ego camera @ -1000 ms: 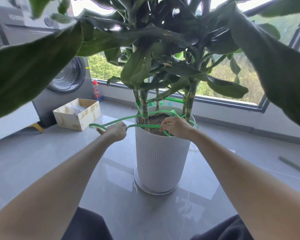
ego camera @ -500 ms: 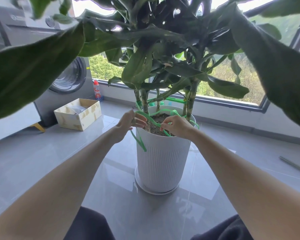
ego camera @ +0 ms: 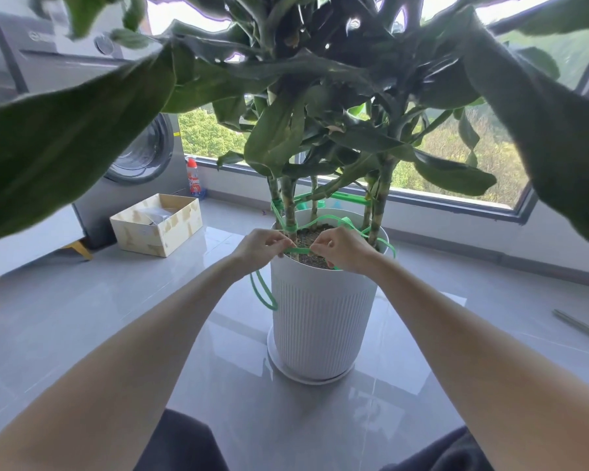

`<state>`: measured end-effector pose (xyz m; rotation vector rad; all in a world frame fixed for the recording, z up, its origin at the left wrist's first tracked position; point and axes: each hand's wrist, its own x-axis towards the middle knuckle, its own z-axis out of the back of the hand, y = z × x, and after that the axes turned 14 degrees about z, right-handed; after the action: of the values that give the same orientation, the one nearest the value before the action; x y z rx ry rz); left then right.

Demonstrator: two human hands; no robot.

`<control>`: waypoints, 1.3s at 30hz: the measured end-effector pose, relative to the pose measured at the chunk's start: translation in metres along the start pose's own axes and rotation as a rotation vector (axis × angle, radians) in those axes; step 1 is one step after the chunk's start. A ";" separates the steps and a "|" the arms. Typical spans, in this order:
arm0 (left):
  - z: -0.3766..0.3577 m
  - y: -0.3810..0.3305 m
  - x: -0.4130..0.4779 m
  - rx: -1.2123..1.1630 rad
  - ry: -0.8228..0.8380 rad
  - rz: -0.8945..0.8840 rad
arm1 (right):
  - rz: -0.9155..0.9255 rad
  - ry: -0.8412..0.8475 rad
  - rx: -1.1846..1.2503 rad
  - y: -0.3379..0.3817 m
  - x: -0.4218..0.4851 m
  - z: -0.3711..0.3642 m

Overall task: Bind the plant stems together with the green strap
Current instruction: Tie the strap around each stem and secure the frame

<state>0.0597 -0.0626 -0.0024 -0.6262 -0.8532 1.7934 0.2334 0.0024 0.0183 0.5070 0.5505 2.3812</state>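
Note:
A tall plant with several banded green stems [ego camera: 289, 205] grows from a white ribbed pot [ego camera: 320, 317] on the floor. A green strap [ego camera: 323, 219] loops around the stems just above the soil and passes over the pot's front rim. My left hand [ego camera: 261, 246] pinches the strap at the rim's left side, and a loose end [ego camera: 262, 294] hangs below it beside the pot. My right hand [ego camera: 340, 248] pinches the same strap a little to the right. The two hands are close together over the soil.
Another green band [ego camera: 347, 198] ties the stems higher up. An open taped cardboard box [ego camera: 157, 224] sits on the grey tile floor at left, by a washing machine [ego camera: 140, 154] and a red-capped bottle [ego camera: 194, 180]. Big leaves hang overhead. A window runs behind.
My left hand moved from far left in to the pot rim, beside my right hand. The strap end it held out now dangles down the pot's side.

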 end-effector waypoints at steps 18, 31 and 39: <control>0.021 0.032 0.017 0.360 -0.441 0.179 | -0.037 -0.293 0.054 -0.010 0.014 -0.017; -0.001 0.026 0.028 0.195 -0.077 0.000 | 0.109 -0.455 0.139 0.000 0.031 -0.025; 0.003 0.023 0.028 -0.032 -0.038 0.045 | 0.134 -0.462 0.101 -0.001 0.036 -0.027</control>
<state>0.0343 -0.0431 -0.0196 -0.6382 -0.9010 1.8398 0.1948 0.0194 0.0033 1.1318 0.4350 2.2563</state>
